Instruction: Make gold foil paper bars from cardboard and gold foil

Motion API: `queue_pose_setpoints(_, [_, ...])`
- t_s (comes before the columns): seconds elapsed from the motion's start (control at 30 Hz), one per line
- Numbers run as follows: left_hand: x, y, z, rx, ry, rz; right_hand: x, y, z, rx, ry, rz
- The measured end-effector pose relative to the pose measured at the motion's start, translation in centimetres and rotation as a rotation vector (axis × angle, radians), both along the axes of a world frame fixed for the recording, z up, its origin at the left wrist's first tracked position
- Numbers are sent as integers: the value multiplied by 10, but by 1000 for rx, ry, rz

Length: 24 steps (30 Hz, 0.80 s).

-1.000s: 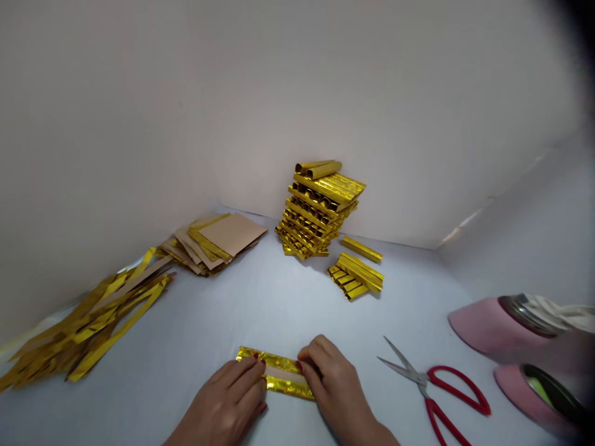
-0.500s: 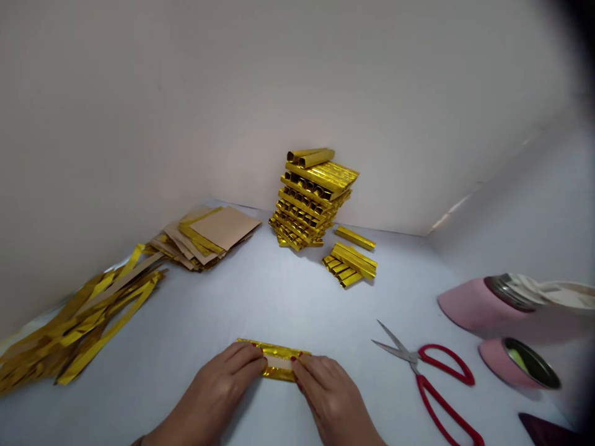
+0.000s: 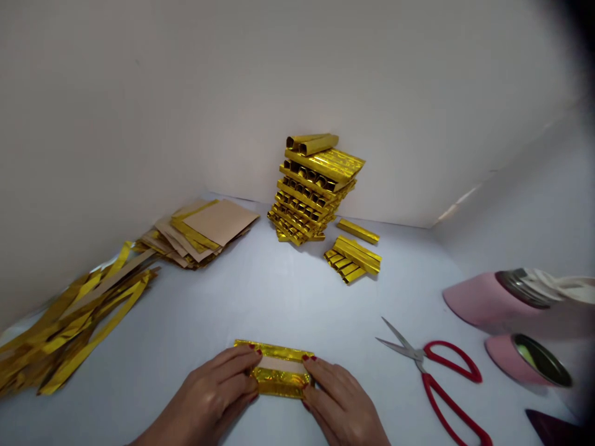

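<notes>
A flat strip of gold foil (image 3: 279, 369) wrapped around tan cardboard lies on the white surface in front of me, with a band of bare card showing along its middle. My left hand (image 3: 216, 387) grips its left end, fingertips on the foil. My right hand (image 3: 341, 399) presses its right end. The fingers of both hands have red-painted nails. The underside of the strip is hidden.
Behind stand a tall stack of gold foil tubes (image 3: 311, 192) and a small pile of gold tubes (image 3: 351, 260). Cardboard pieces (image 3: 204, 232) and loose gold strips (image 3: 79, 319) lie left. Red-handled scissors (image 3: 439, 378) and pink-sided cylinders (image 3: 488, 302) lie right.
My hands have moved apart to the strip's two ends, and the lower gold band looks wider over the card. The view has shifted slightly, moving the background objects in the picture.
</notes>
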State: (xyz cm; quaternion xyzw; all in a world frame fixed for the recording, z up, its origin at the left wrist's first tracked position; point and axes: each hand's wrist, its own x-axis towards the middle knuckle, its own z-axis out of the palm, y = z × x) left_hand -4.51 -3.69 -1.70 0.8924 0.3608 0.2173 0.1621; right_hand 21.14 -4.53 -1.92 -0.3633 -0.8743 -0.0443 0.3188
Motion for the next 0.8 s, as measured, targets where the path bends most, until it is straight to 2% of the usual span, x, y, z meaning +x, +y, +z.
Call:
queue_pose_setpoints(0.07, [0,1,1,17,14,-15,1,-2,-3,-11,4,-10])
queue_pose_setpoints(0.23, [0,2,3,25,2,-22,1,-6,-5,-195,74,10])
queue_pose_setpoints(0.33, [0,3,2,16,-12,-11,1,-4,-4,-240,104,16])
queue_pose_setpoints(0.8, [13,0,4,22,-100,168,-3,0,-2,-406,207,-14])
